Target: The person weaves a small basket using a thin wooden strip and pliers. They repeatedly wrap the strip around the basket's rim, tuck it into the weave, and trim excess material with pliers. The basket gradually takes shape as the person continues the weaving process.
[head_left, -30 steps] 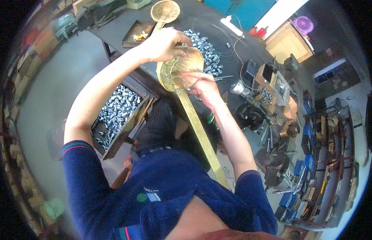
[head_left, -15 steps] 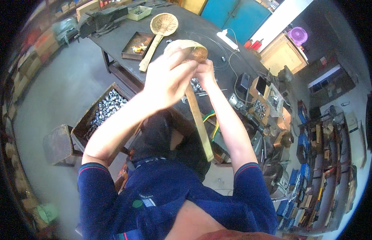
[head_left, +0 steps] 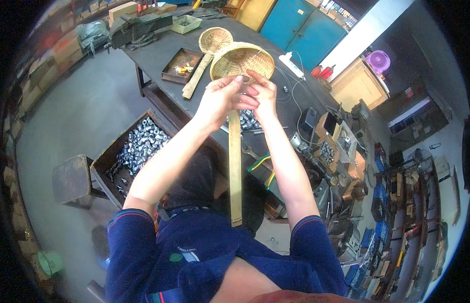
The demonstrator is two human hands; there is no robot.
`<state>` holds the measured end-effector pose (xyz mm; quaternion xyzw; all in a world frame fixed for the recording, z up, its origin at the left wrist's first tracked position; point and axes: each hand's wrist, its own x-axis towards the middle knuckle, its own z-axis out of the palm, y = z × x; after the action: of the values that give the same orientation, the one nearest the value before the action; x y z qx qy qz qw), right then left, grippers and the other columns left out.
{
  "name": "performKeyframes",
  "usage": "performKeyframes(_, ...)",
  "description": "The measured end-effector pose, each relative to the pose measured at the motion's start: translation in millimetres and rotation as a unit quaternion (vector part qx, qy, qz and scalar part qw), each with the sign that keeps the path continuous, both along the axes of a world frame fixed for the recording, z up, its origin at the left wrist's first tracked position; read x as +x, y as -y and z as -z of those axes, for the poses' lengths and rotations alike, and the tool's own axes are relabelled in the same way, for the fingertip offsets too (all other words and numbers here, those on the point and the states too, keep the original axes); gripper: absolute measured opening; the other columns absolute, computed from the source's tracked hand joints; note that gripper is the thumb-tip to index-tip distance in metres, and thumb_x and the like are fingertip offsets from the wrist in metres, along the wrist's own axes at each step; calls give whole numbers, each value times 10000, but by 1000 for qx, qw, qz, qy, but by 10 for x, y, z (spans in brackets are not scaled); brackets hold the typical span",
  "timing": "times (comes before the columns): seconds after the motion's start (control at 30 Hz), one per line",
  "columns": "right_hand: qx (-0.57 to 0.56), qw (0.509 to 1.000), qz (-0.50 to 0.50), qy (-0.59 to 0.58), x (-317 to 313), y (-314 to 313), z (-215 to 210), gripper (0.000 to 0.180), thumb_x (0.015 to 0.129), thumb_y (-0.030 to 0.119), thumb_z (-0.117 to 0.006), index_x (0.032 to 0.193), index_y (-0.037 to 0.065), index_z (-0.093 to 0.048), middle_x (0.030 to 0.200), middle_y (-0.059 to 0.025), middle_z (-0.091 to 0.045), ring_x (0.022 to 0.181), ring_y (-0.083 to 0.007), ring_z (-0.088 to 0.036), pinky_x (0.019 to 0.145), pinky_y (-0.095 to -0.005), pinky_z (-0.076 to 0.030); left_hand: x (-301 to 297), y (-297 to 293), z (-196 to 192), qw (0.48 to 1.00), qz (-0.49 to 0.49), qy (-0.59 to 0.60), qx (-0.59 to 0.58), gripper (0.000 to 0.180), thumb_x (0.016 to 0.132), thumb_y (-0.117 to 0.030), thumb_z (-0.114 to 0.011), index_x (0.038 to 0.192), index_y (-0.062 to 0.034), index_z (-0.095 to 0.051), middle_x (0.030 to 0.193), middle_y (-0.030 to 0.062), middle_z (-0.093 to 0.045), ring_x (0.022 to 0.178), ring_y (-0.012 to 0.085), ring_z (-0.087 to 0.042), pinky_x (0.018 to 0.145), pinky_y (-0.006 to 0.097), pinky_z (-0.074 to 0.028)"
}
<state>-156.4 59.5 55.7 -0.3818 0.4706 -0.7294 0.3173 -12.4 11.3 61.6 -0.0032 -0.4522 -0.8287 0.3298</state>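
A woven bamboo strainer (head_left: 243, 58) is up in front of me, its round bowl turned so that the inside shows. Its flat bamboo handle (head_left: 235, 171) hangs down toward my lap. My left hand (head_left: 222, 103) grips it where bowl and handle meet, thumb and fingers bent. My right hand (head_left: 264, 98) holds the near rim of the bowl from the other side. The fingertips of both hands come together there and partly hide the joint. Behind it, a second bamboo strainer (head_left: 214, 40) lies on the dark workbench (head_left: 164, 43).
Beside the second strainer sits a shallow metal tray (head_left: 182, 65) with small orange and yellow things. At lower left, a wooden box (head_left: 101, 174) holds many metal nuts; a stool (head_left: 73, 179) stands by it. A power strip (head_left: 291, 64), a bench vise (head_left: 139, 30) and loose metal parts (head_left: 247, 121) occupy the bench.
The held strainer has turned, so its bowl now faces up toward me and its handle hangs straighter. My hands have moved slightly lower on it, and the view has shifted a little.
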Motion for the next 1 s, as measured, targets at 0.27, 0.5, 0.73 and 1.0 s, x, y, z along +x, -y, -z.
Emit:
performKeyframes(0.27,-85,995,-48,17,142,-129,-148,415,740,-80,-466,1150,-108,-523,922,-84,-599,787,-110,-574,602,-188,-478,-317,129,-124,976,38,-33,214,414,964,-347,-396,954,43,-533,743,147,-588,648,264,-624,624,359,-542)
performKeyframes(0.5,-125,982,29,-136,147,-114,-330,465,662,-69,-422,1098,-62,-584,961,-35,-594,826,-99,-568,771,-197,-446,-547,199,-501,972,-85,-34,215,263,891,-200,-502,893,57,-555,752,150,-595,605,237,-598,571,327,-540)
performKeyframes(0.73,-108,979,93,-146,-253,77,-320,208,777,23,-484,937,-30,-606,847,-34,-604,702,-96,-557,629,-211,-473,-612,-147,-681,975,-181,-86,99,188,862,-64,-492,972,75,-555,792,178,-628,619,252,-643,576,338,-564)
performKeyframes(1.0,-16,997,68,-37,-278,-18,180,253,834,127,-485,1034,11,-586,997,-76,-610,893,-163,-594,780,-297,-479,-711,-77,-435,982,-125,-29,142,190,869,-49,-488,1009,61,-555,836,177,-643,660,252,-653,612,315,-563)
